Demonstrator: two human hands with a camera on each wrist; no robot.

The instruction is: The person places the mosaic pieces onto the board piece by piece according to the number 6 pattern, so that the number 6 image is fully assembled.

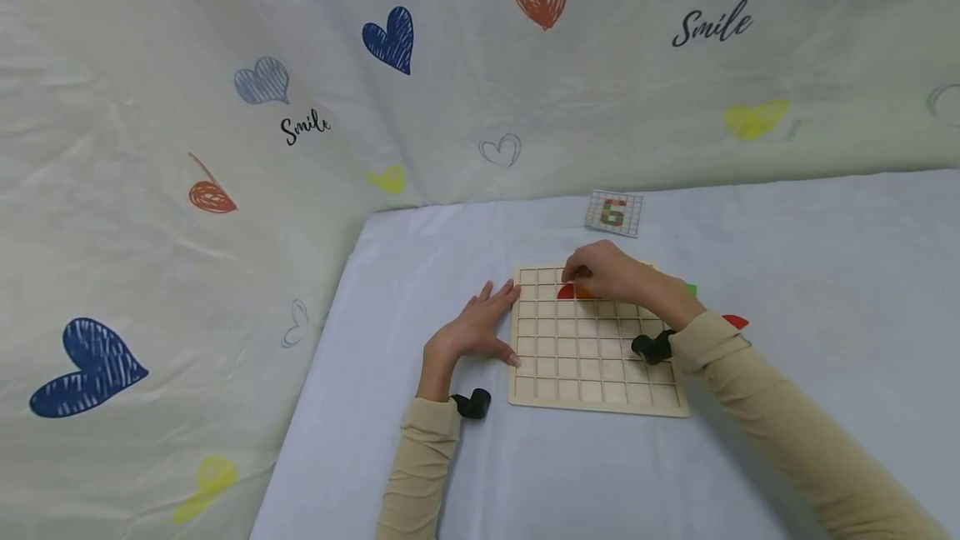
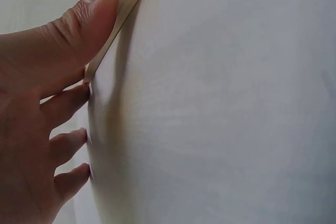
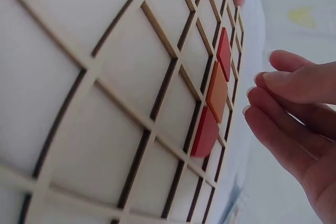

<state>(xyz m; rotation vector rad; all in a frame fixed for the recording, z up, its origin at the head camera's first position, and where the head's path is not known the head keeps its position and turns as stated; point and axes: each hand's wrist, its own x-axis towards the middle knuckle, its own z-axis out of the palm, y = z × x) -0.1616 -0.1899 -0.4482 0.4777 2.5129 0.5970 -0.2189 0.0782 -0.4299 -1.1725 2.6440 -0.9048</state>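
Observation:
A wooden grid board [image 1: 592,390] lies flat on the white cloth. In one of its upper rows sit a red piece [image 3: 224,53], an orange square [image 3: 216,93] and a second red piece with a rounded side [image 3: 206,135], side by side. Just above these pieces hovers my right hand [image 1: 609,272], fingers loosely bent and nothing showing between them; in the right wrist view its fingertips [image 3: 252,98] are apart from the pieces. My left hand [image 1: 480,332] is spread at the board's left side, with thumb [image 2: 100,9] against the edge and several fingertips down on the cloth.
Behind the board lies a small card [image 1: 613,213] showing a coloured 6 on a grid. A green piece [image 1: 691,289] and a red rounded piece [image 1: 736,321] lie right of the board, partly behind my right arm. A curtain [image 1: 450,107] with printed hearts hangs behind the table.

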